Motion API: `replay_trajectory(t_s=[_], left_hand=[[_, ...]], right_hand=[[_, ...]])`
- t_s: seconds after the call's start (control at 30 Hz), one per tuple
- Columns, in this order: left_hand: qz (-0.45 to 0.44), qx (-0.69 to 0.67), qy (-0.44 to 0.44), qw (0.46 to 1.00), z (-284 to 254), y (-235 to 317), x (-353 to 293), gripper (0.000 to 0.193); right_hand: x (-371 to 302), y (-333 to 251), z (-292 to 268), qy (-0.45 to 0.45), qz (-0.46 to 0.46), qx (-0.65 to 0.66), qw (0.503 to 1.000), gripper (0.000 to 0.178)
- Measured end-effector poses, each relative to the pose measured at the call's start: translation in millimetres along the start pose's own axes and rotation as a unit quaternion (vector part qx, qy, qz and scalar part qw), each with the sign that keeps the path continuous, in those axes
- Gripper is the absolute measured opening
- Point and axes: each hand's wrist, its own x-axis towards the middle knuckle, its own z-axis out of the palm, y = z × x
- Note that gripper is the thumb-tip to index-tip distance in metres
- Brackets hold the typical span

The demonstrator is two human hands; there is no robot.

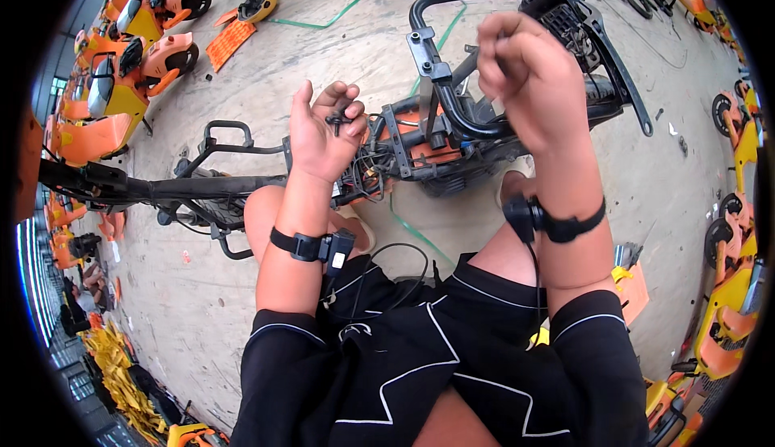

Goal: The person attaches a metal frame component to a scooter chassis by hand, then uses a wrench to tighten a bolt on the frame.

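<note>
My left hand [317, 142] is turned palm up over the frame of a stripped-down scooter [234, 184]. Its fingers curl loosely around a few small black bolts [338, 119]. Higher up on the right, my right hand [533, 71] is raised with bent fingers, its tips slightly blurred; whatever they may pinch is hidden. It hovers next to a bent black tube rack [424, 20] at the scooter's rear, and I cannot tell whether it touches it. Two bolts sit in a bracket [426, 55] on the rack. Below lie exposed wires [367, 174] and an orange panel [428, 150].
Orange and yellow scooters [121, 124] line the left side, and more [726, 310] stand along the right. A green strap [339, 15] trails over the concrete floor. An orange ribbed mat [230, 43] and yellow helmet-like piece [258, 3] lie beyond. Yellow parts [117, 366] are heaped lower left.
</note>
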Motion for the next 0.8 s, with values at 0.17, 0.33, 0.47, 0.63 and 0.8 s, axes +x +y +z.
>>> replay_trajectory(t_s=[0.17, 0.33, 0.47, 0.63, 0.8], left_hand=[[0.025, -0.023, 0.028, 0.999, 34, -9, -20, 0.039], [0.075, -0.037, -0.020, 0.996, 55, -14, -40, 0.039], [0.133, 0.019, -0.007, 0.991, 64, -29, -57, 0.038], [0.152, 0.076, -0.028, 0.985, 51, -42, -54, 0.033], [0.154, 0.083, -0.042, 0.984, 38, -44, -49, 0.035]], right_hand=[[-54, 8, 54, -0.068, 0.236, -0.059, 0.968, 0.014], [-63, 93, 35, -0.010, 0.324, 0.129, 0.937, 0.030], [-63, 107, 38, -0.021, 0.311, 0.099, 0.945, 0.054], [-68, 100, 49, -0.027, 0.269, 0.137, 0.953, 0.068], [-70, 101, 55, 0.002, 0.247, 0.161, 0.956, 0.071]])
